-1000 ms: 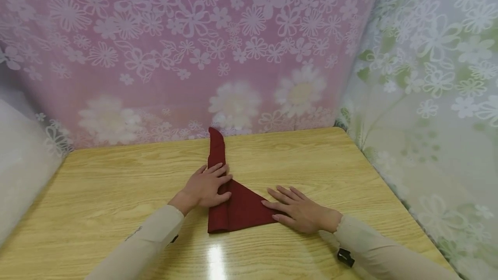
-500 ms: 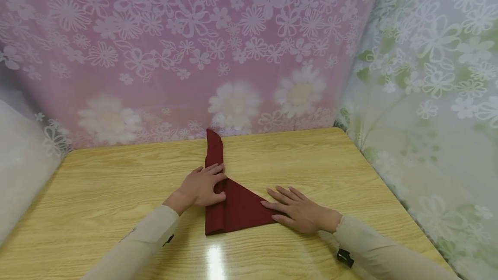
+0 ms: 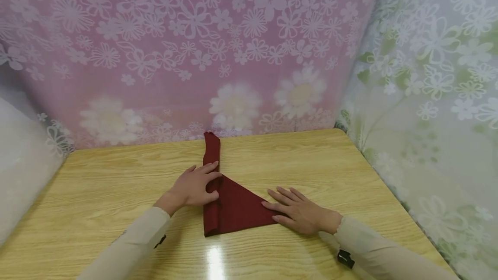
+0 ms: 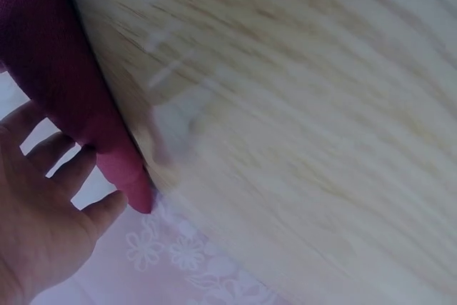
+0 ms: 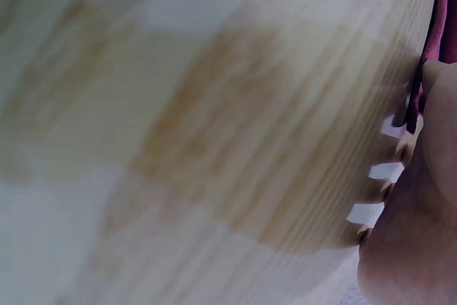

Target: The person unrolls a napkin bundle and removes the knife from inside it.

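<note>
A dark red cloth (image 3: 244, 211) lies on the wooden table, spread as a triangle whose point reaches right. Along its left side runs a thick rolled or folded band (image 3: 211, 219), its far end extending to the table's back edge. My left hand (image 3: 191, 187) rests across this band, fingers over it and thumb at its right side. In the left wrist view the fingers (image 4: 71, 173) lie loosely bent against the cloth. My right hand (image 3: 303, 213) is flat with fingers spread, thumb and index finger pressing the cloth's right tip. That tip shows only at the right wrist view's edge.
The wood-grain table (image 3: 128, 180) ends at a pink flowered curtain (image 3: 175, 77) behind. A pale flowered curtain (image 3: 428, 120) hangs along the right, and whitish sheeting (image 3: 23, 172) along the left. Black straps (image 3: 345, 258) show under the sleeves.
The left hand and the band beneath it have shifted slightly left, and more of the flat triangle shows. The band's far end has dropped a little nearer. The right hand has stayed put.
</note>
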### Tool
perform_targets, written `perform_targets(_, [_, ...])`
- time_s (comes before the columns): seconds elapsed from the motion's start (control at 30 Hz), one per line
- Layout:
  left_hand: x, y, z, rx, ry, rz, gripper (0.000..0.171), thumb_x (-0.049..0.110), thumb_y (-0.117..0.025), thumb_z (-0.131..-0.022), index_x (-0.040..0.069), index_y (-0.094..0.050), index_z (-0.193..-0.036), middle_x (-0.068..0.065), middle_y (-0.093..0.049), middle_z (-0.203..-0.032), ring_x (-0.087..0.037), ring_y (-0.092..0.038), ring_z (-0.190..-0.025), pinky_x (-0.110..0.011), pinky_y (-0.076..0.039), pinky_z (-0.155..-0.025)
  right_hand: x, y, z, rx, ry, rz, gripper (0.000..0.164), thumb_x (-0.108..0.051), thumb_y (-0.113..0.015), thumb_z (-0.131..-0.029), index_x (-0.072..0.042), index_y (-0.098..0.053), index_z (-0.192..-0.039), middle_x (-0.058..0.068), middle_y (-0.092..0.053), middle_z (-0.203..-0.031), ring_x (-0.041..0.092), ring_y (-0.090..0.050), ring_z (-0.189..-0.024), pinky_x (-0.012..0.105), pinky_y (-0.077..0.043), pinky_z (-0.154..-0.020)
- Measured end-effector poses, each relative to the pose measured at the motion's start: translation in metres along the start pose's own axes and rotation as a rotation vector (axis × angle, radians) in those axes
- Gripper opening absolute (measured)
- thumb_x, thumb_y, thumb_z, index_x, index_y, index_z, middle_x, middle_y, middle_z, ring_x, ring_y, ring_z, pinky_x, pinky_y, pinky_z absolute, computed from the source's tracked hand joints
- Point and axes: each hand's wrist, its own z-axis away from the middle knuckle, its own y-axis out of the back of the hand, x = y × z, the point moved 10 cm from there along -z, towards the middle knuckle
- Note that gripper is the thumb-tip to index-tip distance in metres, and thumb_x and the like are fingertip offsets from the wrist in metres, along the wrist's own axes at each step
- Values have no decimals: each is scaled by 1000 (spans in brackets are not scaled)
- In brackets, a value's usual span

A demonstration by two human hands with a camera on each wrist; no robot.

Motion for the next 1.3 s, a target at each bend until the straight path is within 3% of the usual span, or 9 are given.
perform_targets(0.5, [-29,8,26,45,44,-4,56,40,-51,-90,19,-50,-141,-7,-32,-152,-27,-32,-137,-56,-24,-108,0,2,1,11,-6,-32,47,-33,-35,-105,-21,-33,-151,12,-19,-157,36,-13,-142,60,-14,-109])
perform_targets(0.8, [-50,9,47,80,81,-9,59,35,-58,-85,18,-51,-140,-9,-35,-151,-29,-35,-136,-57,-26,-106,1,1,0,9,-6,-20,48,-34,-35,-105,-22,-33,-151,11,-18,-157,35,-13,-142,60,-14,-109])
perform_targets(1.13, [-51,3,52,74,61,19,49,32,-51,-95,17,-50,-142,-12,-34,-151,-32,-32,-136,-58,-24,-107,-1,0,-1,17,8,-24,48,-33,-35,-105,-22,-32,-151,12,-18,-157,36,-13,-142,60,-14,-109])
perform_targets(1.3, [-48,5,51,98,70,0,52,46,-44,-99,17,-50,-142,-11,-34,-151,-31,-31,-137,-56,-25,-107,0,-1,-1,16,4,-8,48,-34,-34,-105,-22,-31,-152,12,-18,-157,36,-13,-142,60,-14,-109])
